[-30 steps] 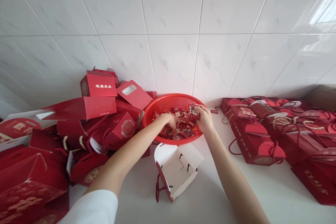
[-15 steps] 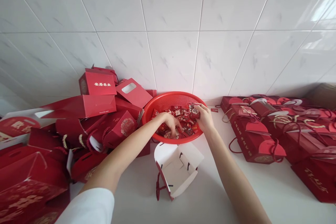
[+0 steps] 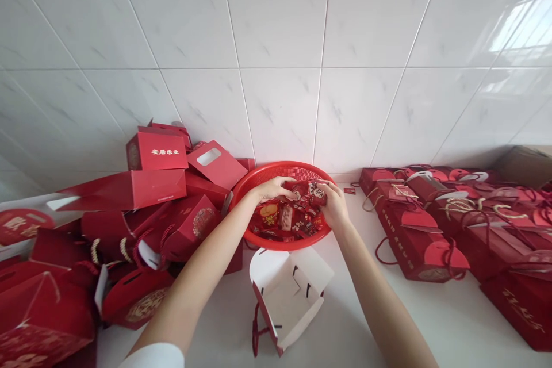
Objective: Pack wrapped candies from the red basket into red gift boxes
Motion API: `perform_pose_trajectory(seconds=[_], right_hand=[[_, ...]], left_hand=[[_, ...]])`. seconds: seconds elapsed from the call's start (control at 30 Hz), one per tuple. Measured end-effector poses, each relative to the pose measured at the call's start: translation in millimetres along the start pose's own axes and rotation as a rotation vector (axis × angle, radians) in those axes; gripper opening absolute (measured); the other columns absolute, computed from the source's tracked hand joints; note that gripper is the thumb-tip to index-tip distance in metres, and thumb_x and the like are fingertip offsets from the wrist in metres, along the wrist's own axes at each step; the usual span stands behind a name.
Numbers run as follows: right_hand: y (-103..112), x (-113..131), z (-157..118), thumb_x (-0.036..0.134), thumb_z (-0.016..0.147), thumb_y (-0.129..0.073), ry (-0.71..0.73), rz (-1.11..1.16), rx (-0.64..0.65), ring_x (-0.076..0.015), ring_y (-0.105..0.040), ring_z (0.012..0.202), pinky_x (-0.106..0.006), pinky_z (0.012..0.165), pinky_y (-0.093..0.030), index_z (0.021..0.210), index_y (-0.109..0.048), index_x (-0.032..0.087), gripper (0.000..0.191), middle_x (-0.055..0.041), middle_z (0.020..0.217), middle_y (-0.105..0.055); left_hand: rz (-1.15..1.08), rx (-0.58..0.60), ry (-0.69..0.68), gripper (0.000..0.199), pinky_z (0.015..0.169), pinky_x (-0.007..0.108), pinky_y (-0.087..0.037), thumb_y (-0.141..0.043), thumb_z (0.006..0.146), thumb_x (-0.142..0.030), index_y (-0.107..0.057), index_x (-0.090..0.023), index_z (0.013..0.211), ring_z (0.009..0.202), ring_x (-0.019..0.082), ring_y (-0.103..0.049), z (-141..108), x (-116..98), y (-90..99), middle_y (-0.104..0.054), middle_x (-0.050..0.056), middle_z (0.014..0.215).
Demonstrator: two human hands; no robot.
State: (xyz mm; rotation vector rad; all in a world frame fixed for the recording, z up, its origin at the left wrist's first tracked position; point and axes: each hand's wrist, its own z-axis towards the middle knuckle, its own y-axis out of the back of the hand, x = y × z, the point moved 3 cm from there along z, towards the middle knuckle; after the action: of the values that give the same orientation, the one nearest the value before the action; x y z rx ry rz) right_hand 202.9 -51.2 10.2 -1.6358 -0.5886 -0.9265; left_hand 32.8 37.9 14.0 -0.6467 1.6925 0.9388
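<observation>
A red perforated basket (image 3: 282,168) holds many small red-wrapped packets (image 3: 285,216). Over its left part is my left hand (image 3: 276,188), thumb and fingers closed at a red packet beside the pile. My right hand (image 3: 333,201), at the basket's right side, is closed on a red packet with a white pattern (image 3: 317,192). Just in front of the basket stands an open box (image 3: 290,293), white inside, with a dark red cord handle hanging at its left.
Red boxes (image 3: 157,149) are heaped on the left, some with cord handles. Closed red boxes (image 3: 414,241) stand in rows on the right. A tiled wall (image 3: 280,109) rises behind the white table (image 3: 345,322). One small red packet (image 3: 349,190) lies right of the basket.
My left hand has risen from the packets toward the back of the basket, closer to my right hand. The whole view has shifted slightly, with things lower in the picture.
</observation>
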Motion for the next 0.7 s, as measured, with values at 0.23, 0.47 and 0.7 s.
perform_pose_trajectory(seconds=[0.23,0.47,0.7], right_hand=[[-1.6,1.6,-1.5,0.027,0.051,-0.076,-0.007,0.012,-0.003,-0.0161,-0.062,0.059,-0.025,0.051,-0.046,0.065,-0.068,0.022,0.017,0.0017,0.063,-0.07],[3.6,-4.5,4.6,0.029,0.054,-0.077,0.022,-0.002,0.018,-0.0157,-0.059,0.057,-0.026,0.049,-0.046,0.068,-0.069,0.022,0.017,0.0015,0.063,-0.068],[3.3,-3.9,5.4,0.03,0.055,-0.074,0.03,-0.019,0.007,-0.0171,-0.061,0.059,-0.028,0.051,-0.047,0.072,-0.07,0.022,0.02,0.0008,0.065,-0.069]], left_hand=[[-0.152,-0.018,0.014,0.044,0.086,0.036,-0.056,-0.086,0.069,-0.033,-0.074,-0.017,0.108,0.092,0.024,-0.072,3.8,0.7,-2.0,-0.077,0.008,0.103],[-0.22,-0.022,-0.015,0.04,0.096,0.038,-0.054,-0.086,0.068,-0.031,-0.077,-0.018,0.104,0.109,0.028,-0.07,3.3,-2.5,-1.5,-0.078,0.008,0.109],[-0.154,-0.078,-0.182,0.035,0.105,0.038,-0.048,-0.082,0.058,-0.02,-0.081,-0.021,0.092,0.117,0.026,-0.066,7.7,-5.6,3.6,-0.076,0.006,0.118]])
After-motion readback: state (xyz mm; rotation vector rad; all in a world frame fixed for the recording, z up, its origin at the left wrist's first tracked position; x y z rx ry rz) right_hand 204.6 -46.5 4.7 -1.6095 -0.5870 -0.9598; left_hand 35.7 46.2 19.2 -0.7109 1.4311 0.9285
